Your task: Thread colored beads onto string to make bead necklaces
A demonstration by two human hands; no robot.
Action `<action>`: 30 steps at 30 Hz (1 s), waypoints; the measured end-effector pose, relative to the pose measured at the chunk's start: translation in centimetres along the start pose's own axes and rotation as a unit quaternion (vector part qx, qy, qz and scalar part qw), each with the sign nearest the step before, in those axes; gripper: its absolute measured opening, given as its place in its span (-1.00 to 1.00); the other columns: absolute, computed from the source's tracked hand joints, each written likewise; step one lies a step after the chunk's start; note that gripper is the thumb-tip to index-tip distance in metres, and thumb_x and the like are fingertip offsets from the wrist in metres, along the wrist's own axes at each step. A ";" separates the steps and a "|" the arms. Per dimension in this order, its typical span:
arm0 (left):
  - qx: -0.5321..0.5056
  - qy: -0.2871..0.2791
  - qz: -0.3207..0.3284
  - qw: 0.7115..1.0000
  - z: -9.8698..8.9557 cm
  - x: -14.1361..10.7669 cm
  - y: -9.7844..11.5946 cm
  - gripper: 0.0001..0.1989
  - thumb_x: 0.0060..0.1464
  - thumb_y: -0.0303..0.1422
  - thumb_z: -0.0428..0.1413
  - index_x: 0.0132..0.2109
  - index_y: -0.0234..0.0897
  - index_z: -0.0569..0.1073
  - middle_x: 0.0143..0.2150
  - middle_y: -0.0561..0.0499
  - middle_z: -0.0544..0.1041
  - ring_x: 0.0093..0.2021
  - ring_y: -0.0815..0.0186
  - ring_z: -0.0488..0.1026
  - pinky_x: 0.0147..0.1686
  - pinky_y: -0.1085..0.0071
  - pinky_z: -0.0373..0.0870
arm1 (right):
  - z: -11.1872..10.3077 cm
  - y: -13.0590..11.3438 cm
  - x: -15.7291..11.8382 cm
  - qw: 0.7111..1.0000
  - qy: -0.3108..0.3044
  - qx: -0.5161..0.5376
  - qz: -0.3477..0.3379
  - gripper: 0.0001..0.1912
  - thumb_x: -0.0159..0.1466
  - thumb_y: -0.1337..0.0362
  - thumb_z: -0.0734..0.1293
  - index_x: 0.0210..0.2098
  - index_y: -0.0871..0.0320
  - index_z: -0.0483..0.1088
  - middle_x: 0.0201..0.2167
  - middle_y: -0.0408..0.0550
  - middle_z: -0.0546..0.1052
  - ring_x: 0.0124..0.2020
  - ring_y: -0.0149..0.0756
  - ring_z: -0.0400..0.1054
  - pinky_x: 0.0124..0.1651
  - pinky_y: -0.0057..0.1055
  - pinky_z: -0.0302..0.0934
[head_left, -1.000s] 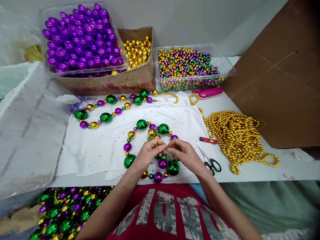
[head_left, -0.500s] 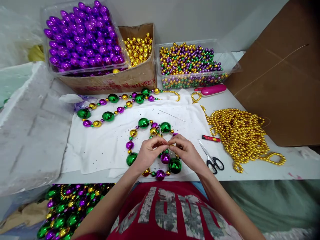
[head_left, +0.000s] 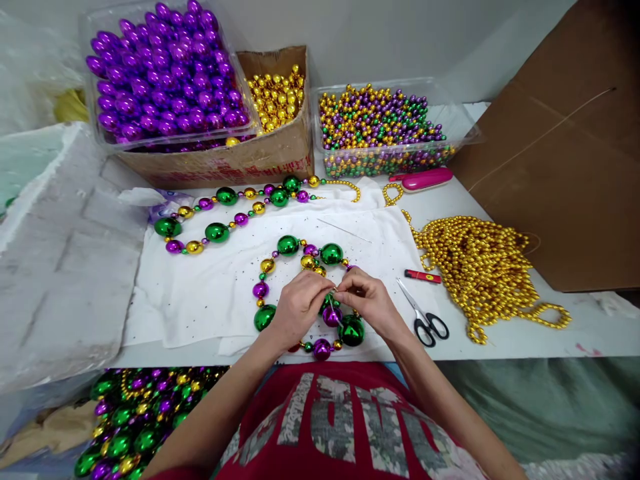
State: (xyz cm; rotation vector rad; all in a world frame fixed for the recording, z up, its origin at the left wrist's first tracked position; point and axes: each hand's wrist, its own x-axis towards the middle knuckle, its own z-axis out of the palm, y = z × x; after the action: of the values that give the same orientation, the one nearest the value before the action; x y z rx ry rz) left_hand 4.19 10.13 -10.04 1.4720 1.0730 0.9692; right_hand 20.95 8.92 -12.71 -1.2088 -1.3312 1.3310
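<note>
Whitish strand [head_left: 331, 302], super thin, is what I've got at the fingertips: left hand [head_left: 300, 303] and right hand [head_left: 369, 301] both look pinched down on it, tips nearly meeting. Too fine on my feed to tell how it runs between them. Right underneath is the bead necklace [head_left: 331, 253], green, purple and gold, looped on the white cloth [head_left: 200, 300] and partly hidden by my hands. Just beyond the loop a needle-looking rod [head_left: 344, 231] lies on the cloth, and past that, off to the left, a second beaded string [head_left: 217, 233]. Over on my right: black-handled scissors [head_left: 424, 328], a red lighter [head_left: 423, 276], then a big heap of gold bead chain [head_left: 475, 267]. Along the back I see a clear tray [head_left: 254, 123] of purple beads [head_left: 150, 80] on top of a cardboard box [head_left: 215, 163], with a clear tub [head_left: 463, 127] of small mixed beads [head_left: 375, 120] beside it.
</note>
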 end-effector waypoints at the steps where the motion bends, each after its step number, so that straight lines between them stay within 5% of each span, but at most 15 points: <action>1: 0.000 0.001 0.003 1.000 0.1 0.0 -0.2 -0.86 -0.04 -0.50 0.20 -0.31 -0.18 0.60 -0.32 -0.10 0.51 -0.18 0.16 0.35 -0.05 0.28 0.19 | 0.1 -0.2 -0.2 1.000 0.001 -0.008 -0.007 -0.90 0.13 0.25 0.41 -0.49 0.10 0.45 -0.46 -0.14 0.34 -0.39 -0.32 0.22 -0.33 -0.37 0.07; 7: -0.007 0.081 0.024 0.996 1.4 -0.3 -1.0 -0.87 0.00 -0.48 0.18 -0.32 -0.17 0.58 -0.30 -0.08 0.49 -0.20 0.18 0.35 -0.07 0.31 0.22 | 0.2 -1.1 -0.7 1.000 0.023 0.015 0.013 -0.85 0.21 0.22 0.33 -0.47 0.11 0.41 -0.49 -0.16 0.33 -0.40 -0.32 0.22 -0.31 -0.38 0.10; 9: -0.014 0.107 0.029 0.994 1.7 -0.3 -1.0 -0.89 0.00 -0.47 0.18 -0.34 -0.17 0.58 -0.28 -0.06 0.46 -0.18 0.19 0.35 -0.08 0.32 0.23 | 0.1 -1.2 -0.7 0.998 0.044 0.039 0.026 -0.94 0.20 0.24 0.34 -0.33 0.08 0.42 -0.43 -0.16 0.36 -0.38 -0.33 0.22 -0.30 -0.39 0.11; 12: -0.010 0.121 0.033 0.992 2.0 -0.2 -0.8 -0.90 -0.01 -0.48 0.20 -0.35 -0.17 0.58 -0.28 -0.05 0.43 -0.18 0.22 0.34 -0.10 0.36 0.23 | 0.2 -1.1 -0.3 0.999 0.030 0.023 -0.005 -0.78 0.18 0.30 0.35 -0.15 0.02 0.44 -0.27 -0.11 0.40 -0.27 -0.29 0.26 -0.23 -0.38 0.13; 16: -0.022 0.121 0.022 0.992 2.0 -0.3 -0.6 -0.90 -0.03 -0.48 0.21 -0.36 -0.18 0.58 -0.30 -0.05 0.42 -0.19 0.22 0.33 -0.12 0.36 0.23 | 0.2 -0.8 0.0 0.998 0.046 -0.017 -0.039 -0.93 0.17 0.33 0.36 -0.43 0.06 0.48 -0.39 -0.11 0.38 -0.27 -0.26 0.26 -0.24 -0.36 0.11; 20: -0.063 0.112 -0.022 0.992 1.2 -0.5 -0.9 -0.97 -0.06 -0.44 0.25 -0.40 -0.22 0.57 -0.31 -0.05 0.45 -0.20 0.22 0.34 -0.09 0.35 0.23 | -1.5 -1.2 -0.8 0.997 0.057 0.056 0.019 -0.93 0.15 0.30 0.38 -0.46 0.10 0.44 -0.34 -0.10 0.43 -0.37 -0.33 0.24 -0.40 -0.42 0.07; 24: -0.166 0.055 -0.128 0.976 0.2 -0.9 -1.8 -0.88 0.05 -0.33 0.18 -0.35 -0.30 0.53 -0.26 -0.08 0.50 -0.17 0.22 0.39 -0.05 0.31 0.27 | -3.6 -1.7 -2.4 0.935 -0.020 0.321 0.153 -0.90 0.18 0.23 0.36 -0.39 0.09 0.35 -0.16 -0.04 0.46 -0.41 -0.36 0.25 -0.60 -0.51 -0.14; 27: -0.314 0.010 -0.193 0.930 0.1 -1.3 -2.2 -0.84 0.10 -0.31 0.13 -0.36 -0.33 0.45 -0.22 -0.12 0.53 -0.11 0.18 0.43 0.04 0.21 0.25 | -3.7 -1.4 -3.0 0.882 -0.039 0.432 0.184 -0.87 0.18 0.21 0.37 -0.37 0.08 0.32 -0.34 -0.08 0.42 -0.34 -0.30 0.31 -0.59 -0.54 -0.10; 30: -0.394 0.002 -0.207 0.896 0.5 -1.8 -2.0 -0.83 0.11 -0.34 0.11 -0.41 -0.32 0.38 -0.22 -0.12 0.53 -0.09 0.18 0.45 0.09 0.18 0.22 | -2.8 -0.7 -3.1 0.872 -0.015 0.458 0.171 -0.86 0.18 0.24 0.37 -0.41 0.11 0.31 -0.48 -0.15 0.30 -0.34 -0.33 0.31 -0.52 -0.52 0.02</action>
State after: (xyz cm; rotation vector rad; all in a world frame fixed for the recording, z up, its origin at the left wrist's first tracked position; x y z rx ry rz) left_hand 3.92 8.43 -12.14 0.5460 0.7959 0.9306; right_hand 24.12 6.34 -11.71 -0.7423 -0.3500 1.9174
